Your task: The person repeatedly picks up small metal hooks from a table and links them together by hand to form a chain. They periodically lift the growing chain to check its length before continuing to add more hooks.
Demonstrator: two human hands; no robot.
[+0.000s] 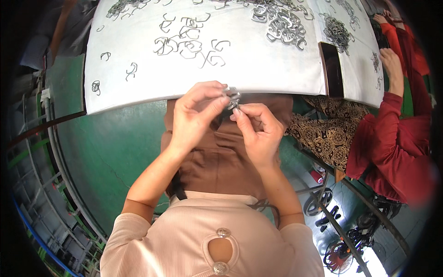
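Metal pieces (234, 98) sitting pinched between left hand (192, 113) and right hand (265, 131)

Left thumb and forefinger are gripping the pieces from the upper left; right thumb and forefinger are gripping from the lower right, tips almost meeting. Pieces are glinting silver-grey, curved outlines overlapping; count unclear. In view they are overlapping the near edge of a smooth white table (277, 81). Nearer than the fingers, matte brown fabric (214, 168) is creasing across the lap.

Beyond the fingers, bent wire-like hooks (189, 46) are lying loosely scattered; beyond and to the right, a dense metal heap (286, 30) is tangling together. Right of the fingers, a glossy dark phone-like slab (331, 69) is lying flat. Below it, black-and-tan cloth (327, 138) is showing round motifs. Farther right, a co-worker's hand (392, 64) is extending from a dark red sleeve (391, 111). Any marking on the pieces is staying too small to read.
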